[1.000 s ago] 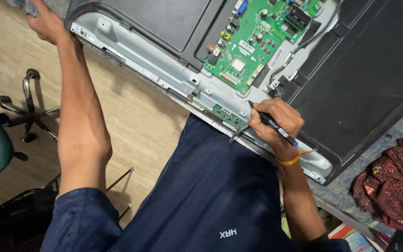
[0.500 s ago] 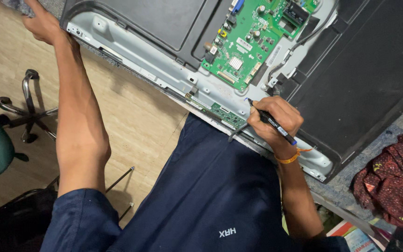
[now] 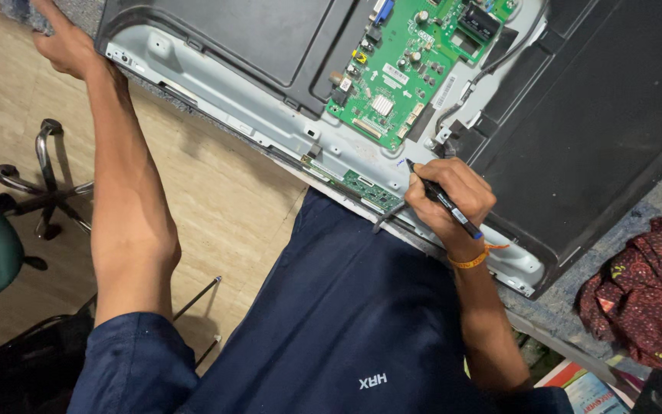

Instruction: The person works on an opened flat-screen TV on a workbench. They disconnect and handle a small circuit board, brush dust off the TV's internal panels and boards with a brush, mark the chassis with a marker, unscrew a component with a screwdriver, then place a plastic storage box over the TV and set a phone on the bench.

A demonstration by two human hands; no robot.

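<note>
We see the opened television (image 3: pixel 576 123) lying back-side up across the bench, its grey metal chassis (image 3: pixel 270 126) bare at the near edge. The green circuit board (image 3: pixel 415 65) sits in the middle of it, with a narrow green strip board (image 3: pixel 373 192) near the lower rim. Our right hand (image 3: pixel 447 201) grips a dark marker pen (image 3: pixel 442 201), tip on the chassis. Our left hand (image 3: pixel 67 46) rests at the television's far corner; we cannot tell its grip.

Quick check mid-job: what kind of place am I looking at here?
Probably a small electronics repair shop. An opened flat television lies back-up on a bench, its green circuit board bared; the right hand holds a pen to its metal frame, and an office chair base stands on the floor.
</note>
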